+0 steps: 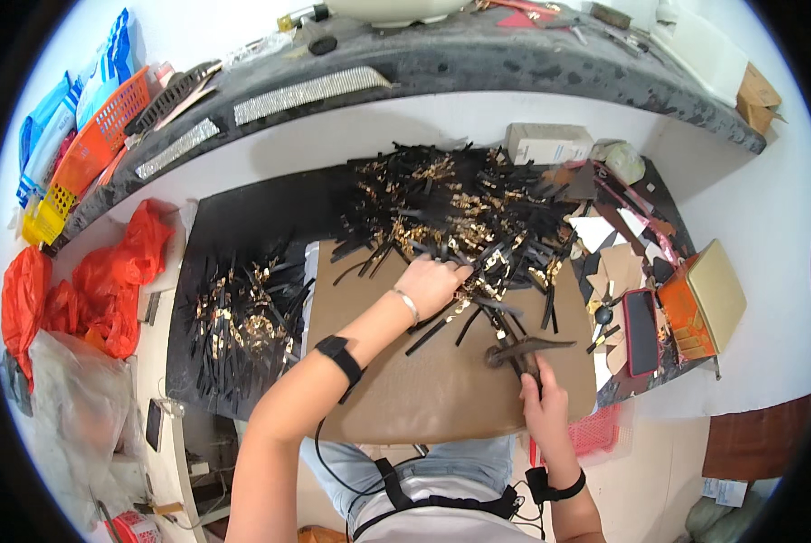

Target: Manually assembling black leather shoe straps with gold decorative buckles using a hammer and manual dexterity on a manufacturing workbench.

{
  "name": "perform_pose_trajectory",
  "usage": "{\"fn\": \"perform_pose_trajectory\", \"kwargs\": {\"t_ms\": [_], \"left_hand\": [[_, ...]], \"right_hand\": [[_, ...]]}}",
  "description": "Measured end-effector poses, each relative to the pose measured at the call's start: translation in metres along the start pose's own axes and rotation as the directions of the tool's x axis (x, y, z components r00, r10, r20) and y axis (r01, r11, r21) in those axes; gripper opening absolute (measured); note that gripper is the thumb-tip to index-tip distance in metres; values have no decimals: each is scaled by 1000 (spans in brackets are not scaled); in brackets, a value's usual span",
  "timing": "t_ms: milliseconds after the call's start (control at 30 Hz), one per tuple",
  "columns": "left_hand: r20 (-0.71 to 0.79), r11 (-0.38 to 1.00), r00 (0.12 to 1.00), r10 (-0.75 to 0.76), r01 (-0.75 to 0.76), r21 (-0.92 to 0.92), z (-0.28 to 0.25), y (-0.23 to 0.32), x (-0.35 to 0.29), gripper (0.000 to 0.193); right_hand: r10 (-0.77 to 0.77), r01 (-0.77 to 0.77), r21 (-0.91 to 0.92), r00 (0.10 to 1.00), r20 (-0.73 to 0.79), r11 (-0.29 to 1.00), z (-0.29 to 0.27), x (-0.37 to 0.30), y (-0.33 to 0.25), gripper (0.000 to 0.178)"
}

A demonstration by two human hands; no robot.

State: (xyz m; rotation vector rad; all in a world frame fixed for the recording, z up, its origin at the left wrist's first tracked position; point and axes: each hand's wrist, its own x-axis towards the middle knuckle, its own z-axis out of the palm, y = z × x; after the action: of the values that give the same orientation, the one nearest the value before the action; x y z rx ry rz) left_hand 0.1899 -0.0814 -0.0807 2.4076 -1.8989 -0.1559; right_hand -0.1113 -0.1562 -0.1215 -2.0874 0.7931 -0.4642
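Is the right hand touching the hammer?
Touching. The head view shows the right hand closed around the handle of the hammer.

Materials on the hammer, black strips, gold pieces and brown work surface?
Hammer: head likely steel, dark and dull; handle unclear, partly covered by the right hand.
Black strips: perhaps leather or synthetic; thin, some curved.
Gold pieces: shiny, bright glints; metal or metallized plastic.
Brown work surface: smooth, soft sheen; material unclear.
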Motion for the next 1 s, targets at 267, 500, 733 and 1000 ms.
{"fn": "perform_pose_trajectory", "kwargs": {"t_ms": [267,500,733,1000], "left_hand": [[330,651,896,-296,442,-618,-5,-8,-100,22],[296,411,835,-464,499,-763,11,-9,-167,37],[-179,709,773,-609,429,-560,14,36,-177,18],[-166,614,701,-693,453,-647,23,39,-186,14]], "right_hand": [[57,-57,-7,998,36,998,-3,11,-14,41],[128,-129,67,992,23,989,0,9,-11,39],[118,-118,11,993,4,993,2,6,-10,40],[85,-85,-3,996,-25,996,4,6,-12,40]]}}
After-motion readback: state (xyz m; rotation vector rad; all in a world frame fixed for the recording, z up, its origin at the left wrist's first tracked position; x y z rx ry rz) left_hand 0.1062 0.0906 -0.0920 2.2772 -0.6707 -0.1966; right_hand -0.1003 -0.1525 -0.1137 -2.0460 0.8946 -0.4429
